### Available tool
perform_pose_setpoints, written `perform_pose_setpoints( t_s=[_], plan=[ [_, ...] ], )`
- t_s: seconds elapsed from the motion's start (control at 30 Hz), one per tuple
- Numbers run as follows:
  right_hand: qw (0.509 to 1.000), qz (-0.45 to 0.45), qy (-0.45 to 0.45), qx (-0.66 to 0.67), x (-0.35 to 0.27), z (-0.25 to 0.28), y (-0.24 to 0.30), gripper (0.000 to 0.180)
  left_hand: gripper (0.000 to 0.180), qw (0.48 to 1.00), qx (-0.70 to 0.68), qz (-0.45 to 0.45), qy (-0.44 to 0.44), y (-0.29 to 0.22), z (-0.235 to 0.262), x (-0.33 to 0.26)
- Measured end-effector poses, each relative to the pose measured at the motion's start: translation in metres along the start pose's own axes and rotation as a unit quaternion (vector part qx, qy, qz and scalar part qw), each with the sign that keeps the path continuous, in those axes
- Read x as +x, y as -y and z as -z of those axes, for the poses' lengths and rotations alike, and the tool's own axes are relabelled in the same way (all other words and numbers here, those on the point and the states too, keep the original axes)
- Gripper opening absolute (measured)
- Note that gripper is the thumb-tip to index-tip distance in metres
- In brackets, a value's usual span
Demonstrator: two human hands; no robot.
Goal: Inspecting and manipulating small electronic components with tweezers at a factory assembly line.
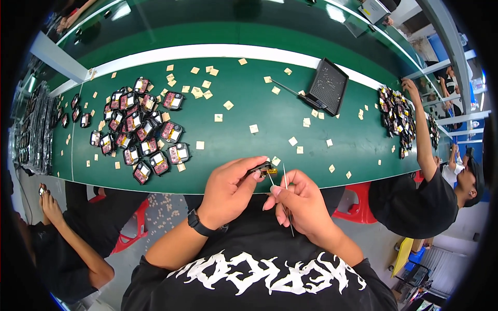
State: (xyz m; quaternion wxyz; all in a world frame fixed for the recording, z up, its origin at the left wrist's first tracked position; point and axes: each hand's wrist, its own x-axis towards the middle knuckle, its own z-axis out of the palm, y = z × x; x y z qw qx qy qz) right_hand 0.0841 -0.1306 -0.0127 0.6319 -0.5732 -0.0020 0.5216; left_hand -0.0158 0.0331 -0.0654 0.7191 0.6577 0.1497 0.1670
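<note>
Close to the table's near edge, my left hand (pixel 225 192) is closed around a small black device housing (pixel 256 169). An amber-yellow strip (pixel 272 171) shows at the housing's right end; my fingers hide most of the rest. My right hand (pixel 306 202) pinches thin metal tweezers (pixel 286 179) between thumb and fingers. One slim tip reaches the housing beside the amber strip, while another thin metal length points up away from it. Whether both belong to one tool, I cannot tell for certain.
Similar black housings with reddish boards (pixel 133 122) are heaped left on the green table (pixel 233 140). Small cream squares (pixel 218 118) lie scattered about. A black tray (pixel 328 85) and a dark-handled screwdriver (pixel 284 87) are farther back. Co-workers sit either side; a second heap (pixel 397 119) lies right.
</note>
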Motion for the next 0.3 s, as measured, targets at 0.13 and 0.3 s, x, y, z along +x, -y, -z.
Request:
perform_pose_setpoints(
  t_s=[0.13, 0.3],
  plan=[
    [0.999, -0.026, 0.004, 0.033, 0.0054, -0.0008, 0.0017, 0.016, 0.030, 0.999, 0.040, -0.004, 0.028, -0.0029, 0.0044, 0.0009],
    [0.999, -0.007, -0.017, 0.032, 0.0080, -0.0008, 0.0000, 0.015, 0.030, 0.998, 0.045, 0.035, 0.033, -0.0024, 0.0065, -0.0001]
  ],
)
